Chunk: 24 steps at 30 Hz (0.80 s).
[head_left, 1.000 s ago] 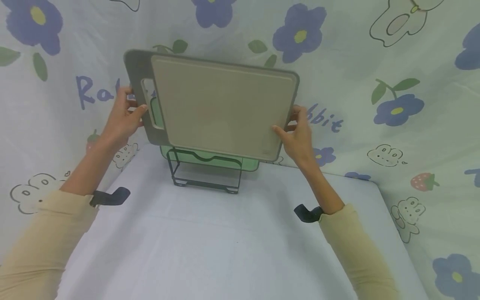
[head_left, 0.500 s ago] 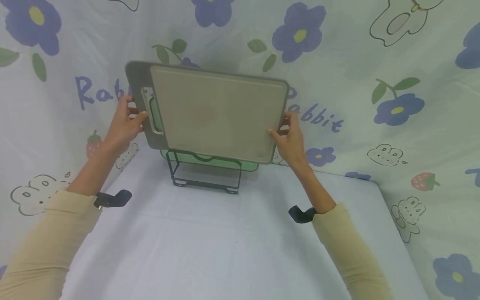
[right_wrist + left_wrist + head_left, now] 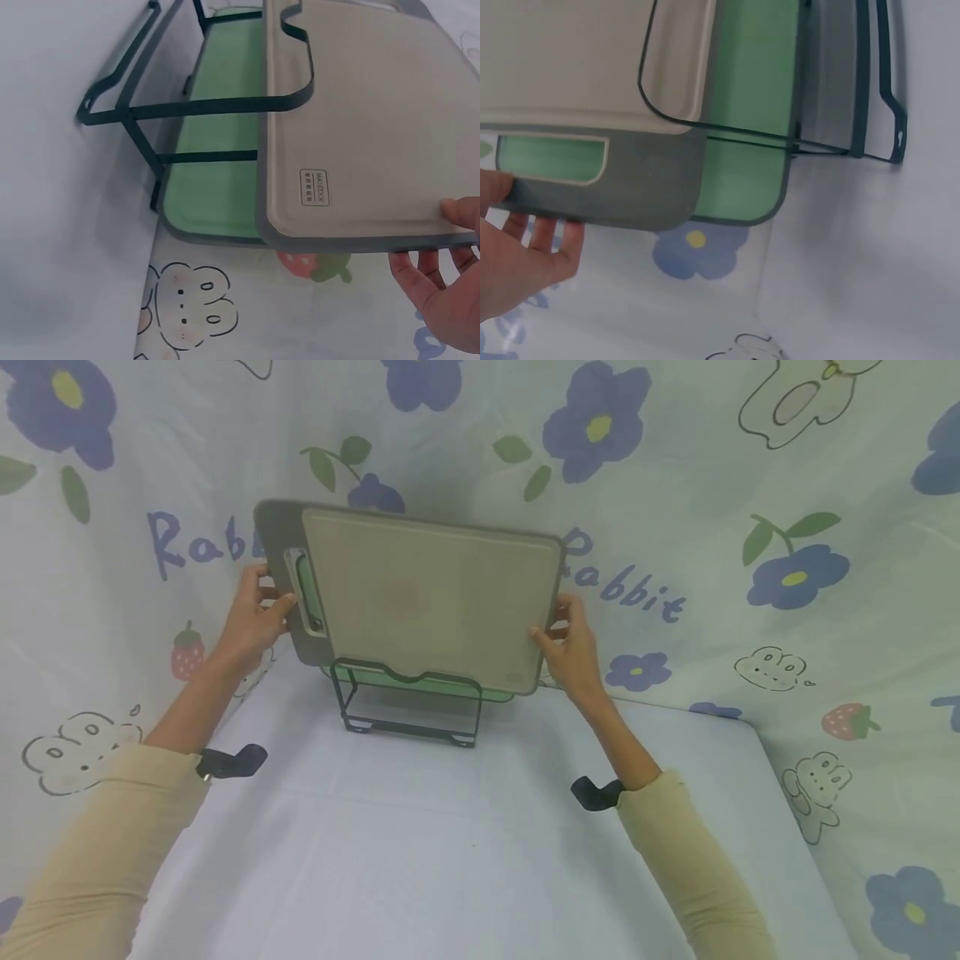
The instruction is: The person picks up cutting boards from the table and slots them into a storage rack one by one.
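left hand (image 3: 251, 614) grips beige board (image 3: 427, 597) at its handle edge | right hand (image 3: 573, 643) pinches the right edge | board's bottom edge inside rack (image 3: 408, 702), in front of green board (image 3: 754, 112) | near table (image 3: 450, 860) open

Pale cloth backdrop (image 3: 705, 468) printed with purple flowers, strawberries, cartoon rabbits and "Rabbit" lettering — draped behind and down both sides. Plain white-covered tabletop (image 3: 450, 852) in front — rounded far-right corner. Soft, even light.
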{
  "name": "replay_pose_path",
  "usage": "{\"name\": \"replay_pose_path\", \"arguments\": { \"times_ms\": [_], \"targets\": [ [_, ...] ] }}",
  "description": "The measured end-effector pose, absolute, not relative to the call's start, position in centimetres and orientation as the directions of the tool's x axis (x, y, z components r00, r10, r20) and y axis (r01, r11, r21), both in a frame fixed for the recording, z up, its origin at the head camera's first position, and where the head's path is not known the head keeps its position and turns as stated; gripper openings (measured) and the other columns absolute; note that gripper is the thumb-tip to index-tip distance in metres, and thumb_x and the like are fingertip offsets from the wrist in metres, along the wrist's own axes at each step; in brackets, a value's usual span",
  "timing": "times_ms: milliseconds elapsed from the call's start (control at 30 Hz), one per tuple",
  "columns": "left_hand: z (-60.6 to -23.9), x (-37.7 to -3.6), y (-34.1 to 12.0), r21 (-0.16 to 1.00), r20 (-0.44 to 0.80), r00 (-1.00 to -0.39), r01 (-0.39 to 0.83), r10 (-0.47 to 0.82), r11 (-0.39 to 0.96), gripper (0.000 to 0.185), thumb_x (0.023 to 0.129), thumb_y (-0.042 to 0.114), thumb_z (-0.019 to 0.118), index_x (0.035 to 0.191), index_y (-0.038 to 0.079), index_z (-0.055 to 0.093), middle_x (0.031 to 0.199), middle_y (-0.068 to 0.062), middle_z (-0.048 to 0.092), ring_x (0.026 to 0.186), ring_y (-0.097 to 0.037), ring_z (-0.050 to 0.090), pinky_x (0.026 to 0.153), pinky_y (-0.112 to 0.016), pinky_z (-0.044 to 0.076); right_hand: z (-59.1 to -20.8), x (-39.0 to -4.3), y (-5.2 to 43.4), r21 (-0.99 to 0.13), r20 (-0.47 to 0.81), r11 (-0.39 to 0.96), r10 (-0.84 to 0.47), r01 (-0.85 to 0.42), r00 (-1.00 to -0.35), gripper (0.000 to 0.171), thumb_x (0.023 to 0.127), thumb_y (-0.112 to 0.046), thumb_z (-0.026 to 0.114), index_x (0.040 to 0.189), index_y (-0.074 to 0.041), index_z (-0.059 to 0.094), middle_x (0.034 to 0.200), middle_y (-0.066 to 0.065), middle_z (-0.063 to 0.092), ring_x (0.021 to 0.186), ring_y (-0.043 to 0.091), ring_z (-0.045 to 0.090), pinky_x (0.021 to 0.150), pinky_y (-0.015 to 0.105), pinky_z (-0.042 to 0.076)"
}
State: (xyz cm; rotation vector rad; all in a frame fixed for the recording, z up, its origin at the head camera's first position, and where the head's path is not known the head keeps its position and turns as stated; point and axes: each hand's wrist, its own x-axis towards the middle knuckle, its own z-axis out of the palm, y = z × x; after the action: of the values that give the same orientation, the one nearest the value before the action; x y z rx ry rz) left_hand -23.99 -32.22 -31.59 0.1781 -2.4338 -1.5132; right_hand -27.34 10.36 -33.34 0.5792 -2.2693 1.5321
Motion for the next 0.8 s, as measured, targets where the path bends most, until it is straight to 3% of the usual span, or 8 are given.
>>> {"name": "replay_pose_path", "arguments": {
  "times_ms": [300, 467, 800],
  "targets": [
    [-32.9, -23.9, -32.7, 0.906, 0.122, -0.954, -0.006, -0.275, 0.423, 0.048, 0.107, 0.029, 0.043, 0.151, 0.022, 0.025, 0.144, -0.022, 0.035, 0.118, -0.031, 0.049, 0.104, -0.051, 0.047, -34.7, -27.3, 9.7, -0.793, 0.482, 0.341, -0.157, -0.506, -0.862, 0.043, 0.093, -0.002, 0.069, 0.127, -0.007, 0.043, 0.11, 0.014, 0.057, 0.088, 0.028, 0.061, 0.076, 0.04, 0.057],
    [-33.7, -24.0, -33.0, 0.908, 0.122, -0.953, -0.006, -0.279, 0.419, 0.049, 0.107, 0.028, 0.043, 0.151, 0.018, 0.024, 0.142, -0.023, 0.036, 0.113, -0.028, 0.05, 0.103, -0.051, 0.047, -35.5, -27.4, 9.5, -0.8, 0.469, 0.333, -0.169, -0.498, -0.867, 0.042, 0.094, -0.003, 0.068, 0.127, -0.007, 0.042, 0.109, 0.014, 0.056, 0.088, 0.027, 0.061, 0.075, 0.04, 0.058],
    [-34.9, -23.9, -33.3, 0.898, 0.111, -0.954, -0.024, -0.279, 0.44, 0.052, 0.107, 0.023, 0.042, 0.153, 0.011, 0.02, 0.144, -0.027, 0.035, 0.115, -0.034, 0.049, 0.103, -0.052, 0.047, -37.0, -27.5, 9.2, -0.815, 0.431, 0.351, -0.162, -0.461, -0.887, 0.043, 0.094, -0.005, 0.069, 0.127, -0.009, 0.042, 0.11, 0.013, 0.056, 0.088, 0.026, 0.06, 0.063, 0.038, 0.059]
  ]
}}
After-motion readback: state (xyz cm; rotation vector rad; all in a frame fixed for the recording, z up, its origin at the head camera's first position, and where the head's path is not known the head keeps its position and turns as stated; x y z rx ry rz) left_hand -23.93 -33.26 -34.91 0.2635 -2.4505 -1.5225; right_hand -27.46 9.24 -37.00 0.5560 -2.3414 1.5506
